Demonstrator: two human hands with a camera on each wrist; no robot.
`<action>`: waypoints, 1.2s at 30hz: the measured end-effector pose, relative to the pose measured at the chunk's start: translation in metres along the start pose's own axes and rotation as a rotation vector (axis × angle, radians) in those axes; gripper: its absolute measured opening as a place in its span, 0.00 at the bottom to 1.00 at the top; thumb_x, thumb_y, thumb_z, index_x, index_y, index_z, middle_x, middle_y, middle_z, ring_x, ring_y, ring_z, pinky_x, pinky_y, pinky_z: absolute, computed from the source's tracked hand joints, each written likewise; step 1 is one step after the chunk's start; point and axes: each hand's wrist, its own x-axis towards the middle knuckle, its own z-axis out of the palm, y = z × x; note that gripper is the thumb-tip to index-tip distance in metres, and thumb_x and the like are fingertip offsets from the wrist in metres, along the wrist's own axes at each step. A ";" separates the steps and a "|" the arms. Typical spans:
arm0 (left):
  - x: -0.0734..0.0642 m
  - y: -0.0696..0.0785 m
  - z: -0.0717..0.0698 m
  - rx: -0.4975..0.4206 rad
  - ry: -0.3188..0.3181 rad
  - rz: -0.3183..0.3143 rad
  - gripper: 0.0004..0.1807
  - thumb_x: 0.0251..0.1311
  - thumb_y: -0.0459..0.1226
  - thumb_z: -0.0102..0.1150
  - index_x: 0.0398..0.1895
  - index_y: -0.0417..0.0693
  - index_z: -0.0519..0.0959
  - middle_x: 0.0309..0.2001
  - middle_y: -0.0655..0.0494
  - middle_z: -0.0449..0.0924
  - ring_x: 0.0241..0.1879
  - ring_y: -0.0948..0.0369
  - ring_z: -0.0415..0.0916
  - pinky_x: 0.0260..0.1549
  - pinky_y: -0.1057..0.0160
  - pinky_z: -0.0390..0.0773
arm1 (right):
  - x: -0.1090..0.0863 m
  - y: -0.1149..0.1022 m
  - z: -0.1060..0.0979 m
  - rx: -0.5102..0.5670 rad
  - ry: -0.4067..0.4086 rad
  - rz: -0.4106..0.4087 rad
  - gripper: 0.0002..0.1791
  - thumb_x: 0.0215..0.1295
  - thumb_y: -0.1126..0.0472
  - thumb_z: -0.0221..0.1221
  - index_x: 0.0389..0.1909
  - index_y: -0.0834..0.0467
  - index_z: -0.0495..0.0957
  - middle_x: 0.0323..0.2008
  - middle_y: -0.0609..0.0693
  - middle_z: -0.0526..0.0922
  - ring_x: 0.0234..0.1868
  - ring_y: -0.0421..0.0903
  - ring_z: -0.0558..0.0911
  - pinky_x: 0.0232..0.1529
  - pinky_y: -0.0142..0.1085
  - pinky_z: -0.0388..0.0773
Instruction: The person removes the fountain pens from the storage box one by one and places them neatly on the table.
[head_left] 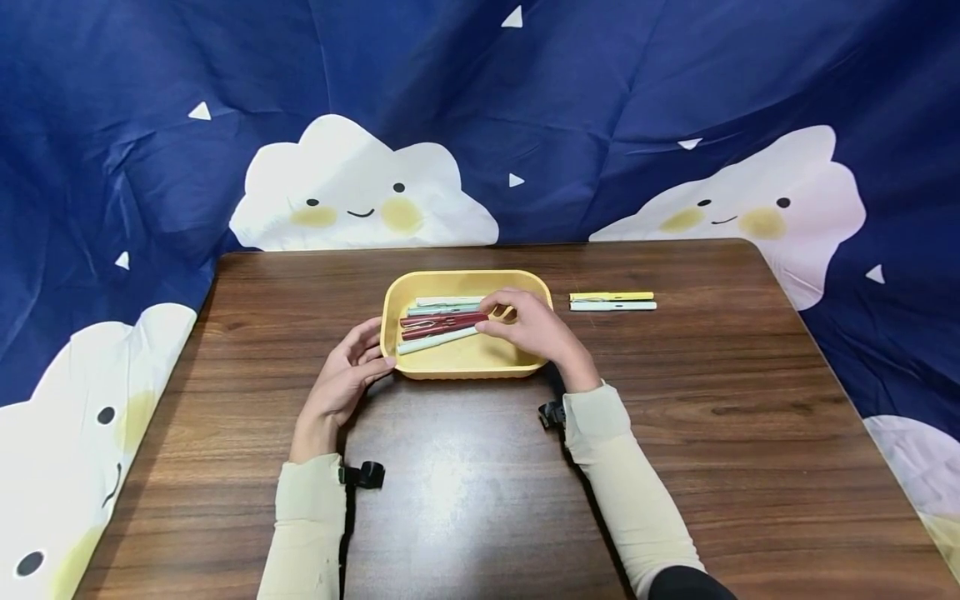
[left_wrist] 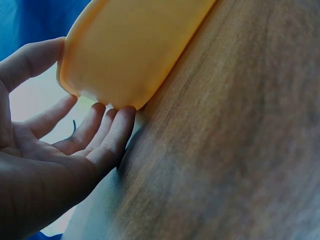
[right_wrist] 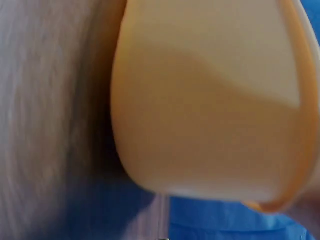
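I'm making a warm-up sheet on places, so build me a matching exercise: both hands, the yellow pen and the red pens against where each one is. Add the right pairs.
A. Left hand
B. Right hand
C. Yellow pen
D. Red pens

1. On the table, to the right of the tray
2. Inside the tray, among paler pens
3. Touching the tray's left end
4. Over the right half of the tray

Pairs: A-3, B-4, C-1, D-2

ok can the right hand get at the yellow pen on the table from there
Probably yes: the yellow pen lies uncovered right of the tray, with only its rim between, though the right hand seems busy with the red pens.
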 end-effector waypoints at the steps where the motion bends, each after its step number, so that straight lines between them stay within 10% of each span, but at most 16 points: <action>1: 0.000 0.000 0.000 -0.001 0.000 0.000 0.41 0.59 0.18 0.58 0.77 0.38 0.57 0.67 0.36 0.62 0.53 0.56 0.74 0.45 0.68 0.81 | 0.001 0.000 0.003 -0.010 -0.006 0.004 0.14 0.64 0.62 0.69 0.46 0.66 0.84 0.44 0.59 0.85 0.45 0.55 0.80 0.46 0.45 0.80; 36: 0.001 -0.001 -0.001 -0.020 -0.010 0.005 0.41 0.60 0.18 0.57 0.77 0.37 0.56 0.68 0.36 0.62 0.53 0.56 0.75 0.46 0.67 0.82 | 0.028 -0.003 0.043 -0.279 -0.238 0.110 0.12 0.64 0.59 0.70 0.47 0.57 0.86 0.44 0.48 0.86 0.47 0.45 0.82 0.52 0.39 0.78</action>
